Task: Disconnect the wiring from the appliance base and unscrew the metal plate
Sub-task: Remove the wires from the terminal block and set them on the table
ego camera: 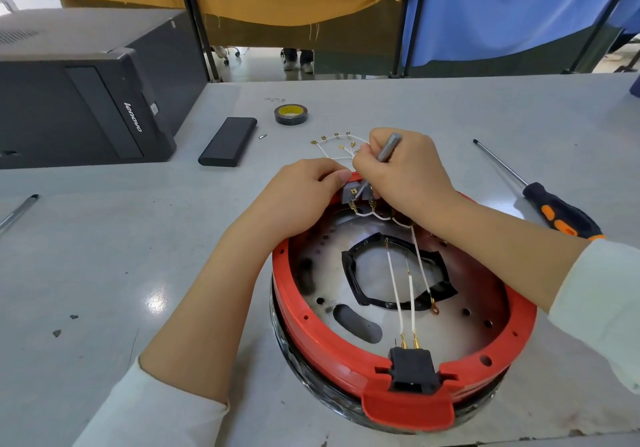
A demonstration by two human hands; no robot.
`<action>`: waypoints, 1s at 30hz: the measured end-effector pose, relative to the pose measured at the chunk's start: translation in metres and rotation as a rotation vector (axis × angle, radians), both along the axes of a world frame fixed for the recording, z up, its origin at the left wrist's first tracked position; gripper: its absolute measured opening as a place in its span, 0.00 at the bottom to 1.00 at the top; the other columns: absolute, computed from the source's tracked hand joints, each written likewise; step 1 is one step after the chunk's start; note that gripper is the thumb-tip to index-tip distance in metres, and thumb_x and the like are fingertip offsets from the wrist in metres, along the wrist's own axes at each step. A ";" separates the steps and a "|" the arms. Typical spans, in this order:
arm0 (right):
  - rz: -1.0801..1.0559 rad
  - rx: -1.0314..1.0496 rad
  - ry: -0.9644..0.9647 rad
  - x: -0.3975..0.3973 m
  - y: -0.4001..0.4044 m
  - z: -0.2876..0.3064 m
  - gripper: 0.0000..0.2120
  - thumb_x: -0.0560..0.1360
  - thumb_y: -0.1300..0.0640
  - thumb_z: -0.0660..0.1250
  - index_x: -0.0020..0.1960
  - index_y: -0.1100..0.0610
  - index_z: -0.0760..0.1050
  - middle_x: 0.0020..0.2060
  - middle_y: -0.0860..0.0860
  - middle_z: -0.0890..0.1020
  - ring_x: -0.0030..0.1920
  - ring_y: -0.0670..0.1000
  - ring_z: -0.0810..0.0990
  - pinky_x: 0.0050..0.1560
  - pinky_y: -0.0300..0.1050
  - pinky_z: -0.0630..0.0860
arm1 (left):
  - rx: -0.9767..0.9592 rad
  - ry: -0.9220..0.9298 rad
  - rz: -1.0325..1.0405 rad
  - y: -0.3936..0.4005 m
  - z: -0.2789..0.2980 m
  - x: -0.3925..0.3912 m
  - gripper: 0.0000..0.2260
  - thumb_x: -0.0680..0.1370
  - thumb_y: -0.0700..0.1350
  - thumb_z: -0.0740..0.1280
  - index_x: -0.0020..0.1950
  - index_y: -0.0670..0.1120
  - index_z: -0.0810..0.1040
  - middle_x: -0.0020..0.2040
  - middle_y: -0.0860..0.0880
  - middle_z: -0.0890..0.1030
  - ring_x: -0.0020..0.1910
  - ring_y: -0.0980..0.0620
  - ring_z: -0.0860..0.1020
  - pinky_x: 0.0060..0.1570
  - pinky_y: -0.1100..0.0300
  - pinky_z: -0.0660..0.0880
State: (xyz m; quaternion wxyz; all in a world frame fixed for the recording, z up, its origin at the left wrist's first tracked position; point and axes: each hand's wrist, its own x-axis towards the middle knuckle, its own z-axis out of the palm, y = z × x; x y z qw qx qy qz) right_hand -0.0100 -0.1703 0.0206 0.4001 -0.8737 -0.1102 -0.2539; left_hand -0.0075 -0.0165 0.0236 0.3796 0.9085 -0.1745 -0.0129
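A round red appliance base (304, 294) lies upside down on the table, its metal plate (381, 273) exposed inside. White wires (412, 294) with brass terminals run from a black socket (410, 367) at the near rim toward a grey switch block (349, 194) at the far rim. My right hand (398, 172) grips a small grey screwdriver bit (388, 146), its tip down at the switch block. My left hand (304, 197) holds the far rim beside the block, fingers curled over the edge. A loose bundle of white wires (332, 145) lies on the table just beyond the hands.
A long screwdriver with a black and orange handle (557, 212) lies right of the base. A roll of black tape (291, 114), a black flat case (228, 141) and a small bit (262, 136) sit behind. A black computer case (86, 100) fills the left rear. A pen (17, 212) lies far left.
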 end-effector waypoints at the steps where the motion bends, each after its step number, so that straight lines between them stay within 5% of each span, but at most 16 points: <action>1: -0.001 -0.015 0.017 0.002 0.000 0.001 0.21 0.72 0.60 0.63 0.27 0.52 0.55 0.19 0.45 0.62 0.25 0.49 0.62 0.28 0.44 0.58 | 0.001 -0.002 0.001 0.000 0.000 0.000 0.12 0.81 0.52 0.58 0.54 0.52 0.80 0.44 0.52 0.80 0.41 0.57 0.74 0.39 0.68 0.67; 11: 0.049 -0.022 0.208 0.011 0.000 0.013 0.19 0.72 0.60 0.63 0.28 0.53 0.57 0.23 0.49 0.61 0.29 0.53 0.66 0.34 0.45 0.63 | 0.021 0.003 0.013 -0.001 0.002 -0.001 0.12 0.81 0.52 0.58 0.56 0.52 0.80 0.48 0.51 0.81 0.47 0.52 0.75 0.42 0.66 0.68; 19: 0.026 -0.088 0.049 0.004 -0.002 0.006 0.21 0.75 0.57 0.63 0.28 0.53 0.57 0.22 0.47 0.60 0.26 0.47 0.61 0.30 0.45 0.59 | 0.014 0.000 0.008 0.000 0.000 0.000 0.11 0.81 0.52 0.58 0.53 0.54 0.80 0.45 0.53 0.81 0.45 0.54 0.76 0.44 0.65 0.69; 30: 0.032 -0.087 0.214 0.010 0.000 0.013 0.19 0.73 0.57 0.62 0.27 0.54 0.58 0.24 0.50 0.63 0.29 0.52 0.66 0.33 0.46 0.64 | 0.018 0.006 0.012 -0.001 0.001 0.000 0.11 0.81 0.52 0.58 0.53 0.54 0.79 0.45 0.52 0.81 0.43 0.55 0.76 0.42 0.65 0.69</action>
